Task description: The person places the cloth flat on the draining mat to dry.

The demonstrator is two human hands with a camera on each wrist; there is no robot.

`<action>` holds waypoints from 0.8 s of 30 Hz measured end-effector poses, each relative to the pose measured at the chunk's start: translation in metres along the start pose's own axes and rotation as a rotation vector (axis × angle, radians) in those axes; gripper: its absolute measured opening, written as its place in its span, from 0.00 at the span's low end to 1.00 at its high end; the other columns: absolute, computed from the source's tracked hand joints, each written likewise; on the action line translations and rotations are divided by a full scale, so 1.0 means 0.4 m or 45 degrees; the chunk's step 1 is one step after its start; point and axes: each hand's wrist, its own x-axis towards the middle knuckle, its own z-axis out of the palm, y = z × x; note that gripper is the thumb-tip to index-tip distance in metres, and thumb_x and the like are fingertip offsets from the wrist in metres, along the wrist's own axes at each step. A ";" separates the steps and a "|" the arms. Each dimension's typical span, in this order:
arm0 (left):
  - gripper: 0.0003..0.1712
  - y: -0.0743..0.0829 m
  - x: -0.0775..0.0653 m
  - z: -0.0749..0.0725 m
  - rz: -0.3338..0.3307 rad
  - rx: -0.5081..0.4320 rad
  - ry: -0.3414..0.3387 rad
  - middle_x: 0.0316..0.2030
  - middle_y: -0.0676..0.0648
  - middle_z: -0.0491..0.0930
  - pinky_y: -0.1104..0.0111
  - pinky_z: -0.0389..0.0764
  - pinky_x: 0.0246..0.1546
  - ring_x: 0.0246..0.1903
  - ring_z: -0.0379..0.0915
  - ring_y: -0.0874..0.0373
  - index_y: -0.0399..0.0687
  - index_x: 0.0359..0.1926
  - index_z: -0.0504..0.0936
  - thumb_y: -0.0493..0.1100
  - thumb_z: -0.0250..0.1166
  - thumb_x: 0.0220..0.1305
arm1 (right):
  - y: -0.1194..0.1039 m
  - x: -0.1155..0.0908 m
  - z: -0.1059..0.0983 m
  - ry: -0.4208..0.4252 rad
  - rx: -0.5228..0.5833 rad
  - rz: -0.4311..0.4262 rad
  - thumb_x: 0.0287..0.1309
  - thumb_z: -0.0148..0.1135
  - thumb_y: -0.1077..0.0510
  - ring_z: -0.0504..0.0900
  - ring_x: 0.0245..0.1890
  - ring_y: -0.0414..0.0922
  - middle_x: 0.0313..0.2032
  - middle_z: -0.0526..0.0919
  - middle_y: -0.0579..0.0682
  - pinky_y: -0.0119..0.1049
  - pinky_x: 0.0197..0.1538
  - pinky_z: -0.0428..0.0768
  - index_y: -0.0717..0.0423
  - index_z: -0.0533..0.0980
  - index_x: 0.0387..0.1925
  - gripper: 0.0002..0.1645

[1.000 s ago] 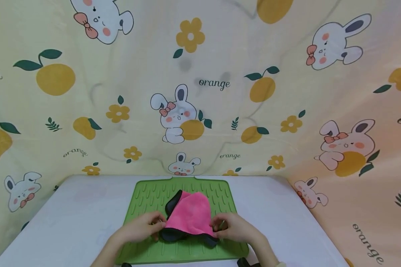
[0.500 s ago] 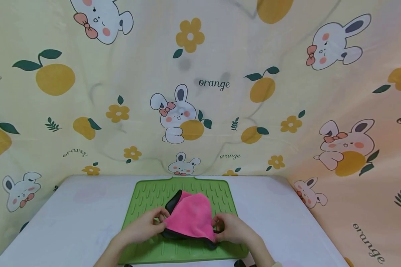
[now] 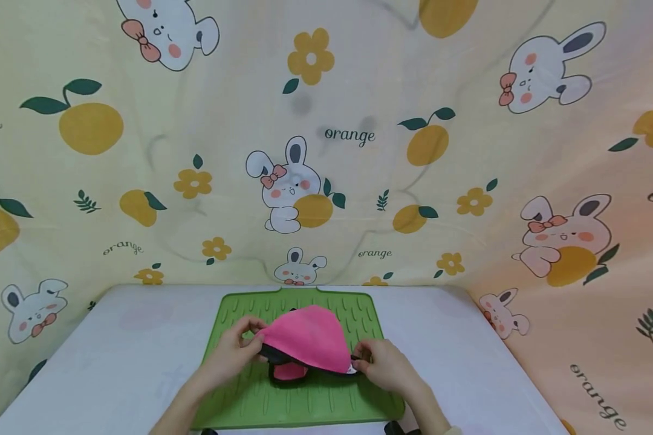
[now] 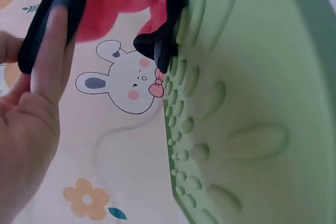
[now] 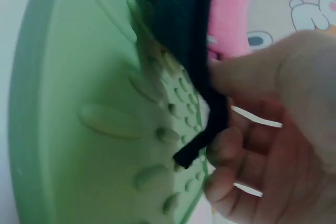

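A pink cloth (image 3: 310, 335) with black edging and a dark underside is raised over a ridged green mat (image 3: 305, 408). My left hand (image 3: 230, 350) pinches its left corner between thumb and fingers. In the left wrist view those fingers (image 4: 50, 66) lie along the dark underside. My right hand (image 3: 385, 362) pinches the right corner, where a small white tag (image 3: 352, 367) shows. Past the fingers, a short black strip (image 5: 194, 148) sticks out in the right wrist view. Under the raised edge, a black-edged pink fold (image 3: 289, 372) hangs low over the mat.
The mat lies on a white table (image 3: 125, 338). Behind it hangs a curtain (image 3: 359, 193) printed with rabbits and oranges. Two black objects, one at the left (image 3: 209, 431) and one at the right (image 3: 399, 428), are cut off by the bottom edge of the head view.
Both hands have moved up and away from me, the left one more, raising the cloth's near edge. The pink side is spread wider, and a pink fold now shows underneath.
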 end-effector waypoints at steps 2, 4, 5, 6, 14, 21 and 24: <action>0.11 0.001 0.004 -0.005 0.054 0.039 0.070 0.43 0.37 0.70 0.61 0.82 0.39 0.38 0.80 0.51 0.37 0.48 0.72 0.36 0.58 0.67 | -0.001 0.001 -0.008 0.115 -0.011 0.043 0.55 0.65 0.57 0.70 0.20 0.36 0.21 0.74 0.39 0.31 0.23 0.70 0.47 0.76 0.30 0.05; 0.10 -0.001 0.007 -0.010 0.107 0.113 0.138 0.43 0.40 0.73 0.65 0.81 0.41 0.42 0.78 0.53 0.40 0.47 0.74 0.36 0.60 0.65 | -0.003 0.003 -0.015 0.228 -0.011 0.086 0.55 0.66 0.57 0.70 0.20 0.36 0.22 0.74 0.39 0.31 0.22 0.69 0.48 0.76 0.30 0.05; 0.10 -0.002 0.008 -0.013 0.139 0.148 0.165 0.43 0.42 0.74 0.67 0.81 0.42 0.43 0.77 0.53 0.41 0.46 0.75 0.36 0.61 0.64 | -0.005 0.003 -0.019 0.280 0.001 0.109 0.55 0.66 0.57 0.70 0.19 0.37 0.22 0.74 0.40 0.31 0.21 0.69 0.48 0.76 0.31 0.05; 0.09 -0.002 0.008 -0.014 0.168 0.200 0.200 0.42 0.44 0.75 0.69 0.80 0.43 0.44 0.76 0.53 0.43 0.45 0.76 0.36 0.62 0.63 | -0.006 0.004 -0.022 0.328 0.019 0.135 0.55 0.66 0.58 0.70 0.19 0.37 0.23 0.74 0.40 0.31 0.21 0.69 0.49 0.76 0.31 0.05; 0.14 0.026 0.003 -0.032 0.437 0.526 0.345 0.38 0.56 0.77 0.69 0.79 0.46 0.41 0.76 0.61 0.50 0.41 0.79 0.31 0.68 0.55 | -0.019 0.006 -0.048 0.539 0.139 0.209 0.56 0.66 0.58 0.72 0.20 0.39 0.27 0.76 0.43 0.31 0.19 0.71 0.50 0.76 0.33 0.05; 0.11 0.034 -0.003 -0.045 0.269 0.598 0.190 0.36 0.54 0.79 0.73 0.80 0.38 0.37 0.78 0.62 0.50 0.39 0.80 0.34 0.69 0.56 | -0.001 -0.006 -0.060 0.229 0.148 0.137 0.55 0.66 0.58 0.70 0.18 0.38 0.24 0.77 0.42 0.31 0.19 0.70 0.52 0.76 0.31 0.05; 0.10 0.023 -0.003 -0.048 0.189 0.621 0.055 0.35 0.53 0.79 0.74 0.80 0.36 0.35 0.79 0.61 0.50 0.39 0.79 0.35 0.68 0.56 | 0.014 -0.011 -0.056 0.075 0.104 0.074 0.55 0.66 0.58 0.70 0.19 0.37 0.24 0.77 0.42 0.31 0.20 0.71 0.52 0.76 0.30 0.05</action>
